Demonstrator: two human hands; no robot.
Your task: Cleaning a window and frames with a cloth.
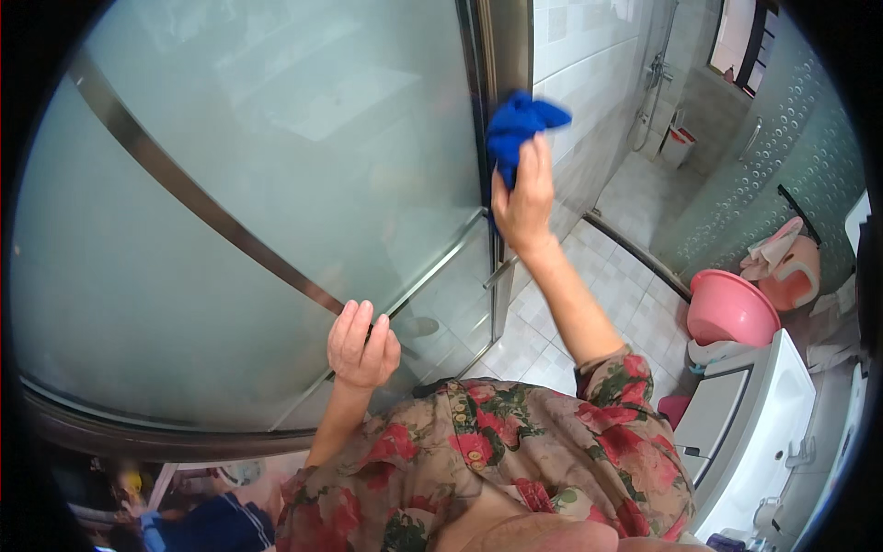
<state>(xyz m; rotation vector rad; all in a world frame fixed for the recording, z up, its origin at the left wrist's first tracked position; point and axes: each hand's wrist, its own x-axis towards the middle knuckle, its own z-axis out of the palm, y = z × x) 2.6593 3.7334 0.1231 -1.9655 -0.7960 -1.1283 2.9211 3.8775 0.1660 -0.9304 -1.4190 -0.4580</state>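
Note:
My right hand [528, 203] holds a bunched blue cloth [514, 134] against the upright metal jamb [507, 48] of a frosted glass door. The cloth is slightly blurred. Lower and to the left, my left hand [363, 348] rests at the brown metal stile [207, 207] of the glass panel, its fingers bent. A small dark part shows between those fingers, and what they close on is mostly hidden. A frosted glass panel [290, 138] fills the left of the view. A bright metal rail [438, 262] crosses it between my hands.
Rightward, a pink basin [731, 310] stands near a white washbasin [759, 428] on a cabinet. Beyond the raised sill [635, 252] is a shower with a bubble-patterned glass screen [766, 138]. Pale tiles [528, 341] cover the floor. Another person in dark blue [214, 528] is at lower left.

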